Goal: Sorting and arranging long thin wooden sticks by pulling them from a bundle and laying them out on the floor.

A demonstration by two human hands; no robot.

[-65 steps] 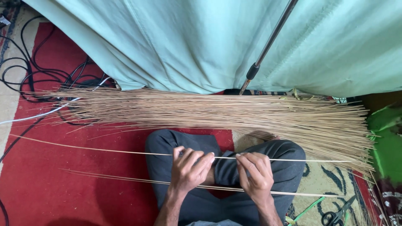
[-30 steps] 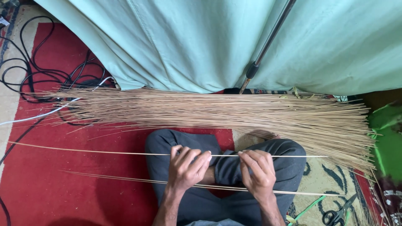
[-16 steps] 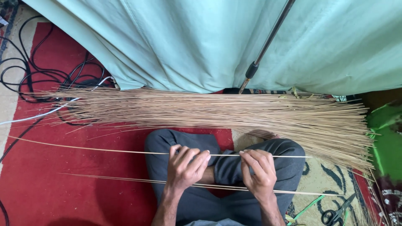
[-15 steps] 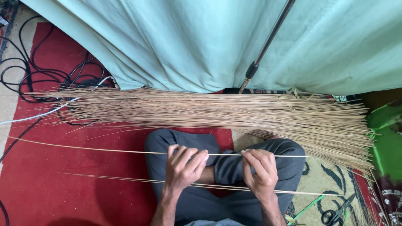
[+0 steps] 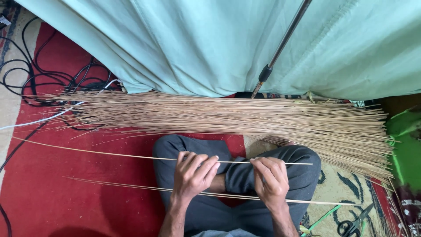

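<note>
Head view: your left hand and right hand pinch one thin stick between closed fingertips, spanning your lap. Loose sticks lie under your wrists; beyond your fingers, the stick pile, then teal cloth.

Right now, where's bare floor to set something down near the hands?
Barest patch: red rug left of the knees, crossed only by the held stick and the thin sticks lying below it. Crowded: stick pile ahead, black cables far left, scissors lower right. Left hand and right hand pinch the stick.
</note>
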